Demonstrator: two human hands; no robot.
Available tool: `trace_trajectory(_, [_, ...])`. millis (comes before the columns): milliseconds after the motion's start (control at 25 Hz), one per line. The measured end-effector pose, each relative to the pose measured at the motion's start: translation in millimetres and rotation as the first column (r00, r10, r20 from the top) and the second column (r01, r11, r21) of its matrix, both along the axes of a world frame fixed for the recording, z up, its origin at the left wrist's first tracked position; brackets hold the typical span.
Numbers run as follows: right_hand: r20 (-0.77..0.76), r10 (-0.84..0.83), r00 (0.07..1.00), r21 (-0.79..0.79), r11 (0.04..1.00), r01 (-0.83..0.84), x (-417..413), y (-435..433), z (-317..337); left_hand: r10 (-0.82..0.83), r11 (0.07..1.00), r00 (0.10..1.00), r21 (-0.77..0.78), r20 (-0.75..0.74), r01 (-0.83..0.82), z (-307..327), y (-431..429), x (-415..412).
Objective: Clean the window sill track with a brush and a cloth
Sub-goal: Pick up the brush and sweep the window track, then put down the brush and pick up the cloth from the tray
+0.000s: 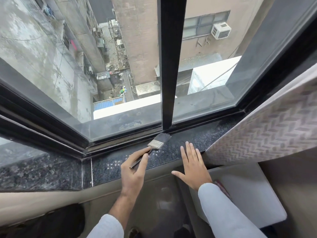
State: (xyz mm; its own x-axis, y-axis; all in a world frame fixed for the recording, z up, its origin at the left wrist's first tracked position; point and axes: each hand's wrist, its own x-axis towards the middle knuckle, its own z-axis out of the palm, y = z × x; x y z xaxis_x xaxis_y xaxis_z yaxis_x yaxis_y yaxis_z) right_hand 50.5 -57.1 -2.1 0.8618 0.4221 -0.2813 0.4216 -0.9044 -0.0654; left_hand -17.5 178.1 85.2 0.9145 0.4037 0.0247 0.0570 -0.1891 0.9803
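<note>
The person stands at the window and leans over the dark stone sill [51,170]. The left hand [133,170] has its grip closed on the thin dark handle of a flat brush [158,140], with the thumb on top and the fingers curled under. The brush points up and to the right, away from the hand, so its long side runs at a slant from the hand toward the window. Its dark bristles touch the spot where the sill meets the window sill track [120,140], right at the foot of the black middle post [169,66]. The track is the dark groove that runs along the bottom of the glass, and it stretches away to the left of the bristles and also to the right. The right hand [192,166] holds nothing. It lies flat and open on the sill, fingers spread, just beside the brush on its right side. The left hand is the one nearer the track, since the brush reaches out from it. I think the brushing step is going on now, and the next move would be to push the bristles along the groove, sideways, not forward. I cannot see a cloth anywhere near the hands. A patterned curtain [265,127] hangs at the right, close to the open hand.
</note>
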Motion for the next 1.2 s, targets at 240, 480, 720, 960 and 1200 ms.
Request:
trace_trajectory(240, [-0.046, 0.037, 0.998, -0.018, 0.999, -0.038, -2, -11, 0, -0.321, 0.947, 0.941, -0.017, -0.111, 0.321, 3, -73, 97])
trace_trajectory(480, [-0.1, 0.061, 0.993, 0.031, 0.998, -0.058, 2, -15, 4, -0.343, 0.877, 0.886, 0.233, -0.312, 0.421, -24, -93, 161])
trace_trajectory(720, [-0.074, 0.07, 0.995, 0.046, 0.997, -0.067, 2, -16, 6, -0.431, 0.369, 0.787, 0.71, -0.441, 0.6, -44, -80, 171])
trace_trajectory(960, [-0.008, -0.076, 0.997, 0.116, 0.99, 0.076, -40, -49, -1, -0.44, 0.37, 0.825, 0.765, -0.355, 0.527, -42, -91, 157])
trace_trajectory(1200, [-0.137, -0.538, 0.832, 0.049, 0.835, 0.548, -166, -154, -40, -0.741, 0.193, 0.5, 0.57, -0.449, 0.799, -82, -171, 81])
